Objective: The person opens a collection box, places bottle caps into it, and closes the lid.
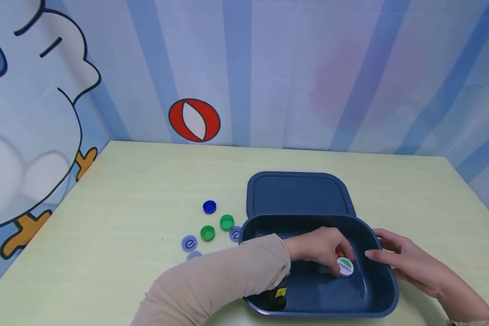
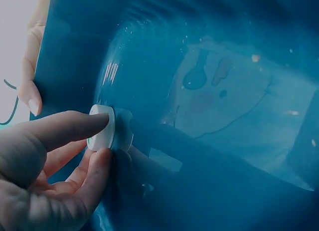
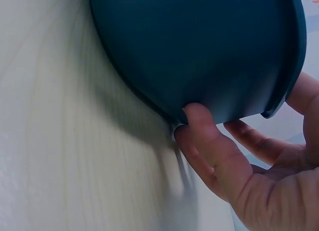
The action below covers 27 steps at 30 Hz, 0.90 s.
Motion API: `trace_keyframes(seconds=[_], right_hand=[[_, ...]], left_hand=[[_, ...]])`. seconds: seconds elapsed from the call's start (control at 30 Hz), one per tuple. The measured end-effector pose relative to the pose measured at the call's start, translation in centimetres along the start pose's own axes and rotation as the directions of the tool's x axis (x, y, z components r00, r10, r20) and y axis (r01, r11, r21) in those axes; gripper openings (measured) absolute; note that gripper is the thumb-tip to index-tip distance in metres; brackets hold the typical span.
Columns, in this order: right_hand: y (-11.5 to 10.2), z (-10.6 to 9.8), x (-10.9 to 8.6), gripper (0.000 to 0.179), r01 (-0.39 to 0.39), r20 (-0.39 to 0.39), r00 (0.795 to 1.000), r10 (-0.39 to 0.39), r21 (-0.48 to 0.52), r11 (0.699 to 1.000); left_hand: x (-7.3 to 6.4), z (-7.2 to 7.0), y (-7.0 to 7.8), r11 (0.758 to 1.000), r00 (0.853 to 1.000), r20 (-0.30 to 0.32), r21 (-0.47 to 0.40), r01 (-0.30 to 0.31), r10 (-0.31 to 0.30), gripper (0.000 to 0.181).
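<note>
In the head view my left hand point(image 1: 323, 246) reaches into a dark blue plastic box point(image 1: 381, 308). Thumb and fingers pinch a white bottle cap point(image 1: 345, 267) with green print, close to the floor of the box. The left wrist view shows the same white cap point(image 2: 103, 131) held on edge between thumb and fingertips, with its reflection beside it. My right hand point(image 1: 415, 262) grips the box's right end, thumb over the rim. From the right wrist view, fingers of the right hand point(image 3: 239, 161) press against the outer wall near the base.
Left of the box lie a dark blue cap point(image 1: 209, 207), green caps point(image 1: 208, 233) and light purple caps point(image 1: 189, 243). Behind the box lies a dark blue lid point(image 1: 299, 194). A black object with a yellow label point(image 1: 280, 292) sits in the box's front left corner, partly behind the sleeve.
</note>
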State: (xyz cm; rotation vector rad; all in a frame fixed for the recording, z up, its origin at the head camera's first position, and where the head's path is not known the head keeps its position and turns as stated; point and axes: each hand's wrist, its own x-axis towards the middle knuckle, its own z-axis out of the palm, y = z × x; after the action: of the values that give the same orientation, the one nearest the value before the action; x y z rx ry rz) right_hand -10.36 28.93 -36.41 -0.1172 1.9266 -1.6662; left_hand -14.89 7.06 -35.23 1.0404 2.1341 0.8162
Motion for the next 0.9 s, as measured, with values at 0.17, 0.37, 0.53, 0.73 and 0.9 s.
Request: trace_keyframes(seconds=[0.17,0.37,0.53,0.73,0.9], right_hand=[[0.1,0.1,0.2,0.050,-0.008,-0.002,1.000,0.008,-0.011,1.000],[-0.1,0.1,0.3,0.050,-0.017,-0.002,1.000,0.017,-0.009,1.000],[0.0,0.0,0.4,0.037,-0.015,0.018,1.000,0.015,0.013,1.000],[0.1,-0.1,0.3,0.031,-0.014,0.028,1.000,0.013,0.025,1.000],[0.0,-0.1,0.3,0.036,-0.020,0.014,1.000,0.020,0.006,1.000]], left_hand=[[-0.1,-0.1,0.0,1.000,1.000,-0.003,0.000,-0.003,0.003,0.034],[-0.3,-0.5,0.6,1.000,0.999,-0.035,-0.013,0.029,-0.029,0.034],[-0.5,-1.1,1.1,0.999,0.999,-0.041,-0.041,0.026,-0.028,0.035],[-1.0,-1.7,1.5,0.999,1.000,-0.026,-0.033,-0.009,0.009,0.037],[-1.6,-2.5,1.8,0.999,0.999,-0.018,0.006,-0.037,0.037,0.037]])
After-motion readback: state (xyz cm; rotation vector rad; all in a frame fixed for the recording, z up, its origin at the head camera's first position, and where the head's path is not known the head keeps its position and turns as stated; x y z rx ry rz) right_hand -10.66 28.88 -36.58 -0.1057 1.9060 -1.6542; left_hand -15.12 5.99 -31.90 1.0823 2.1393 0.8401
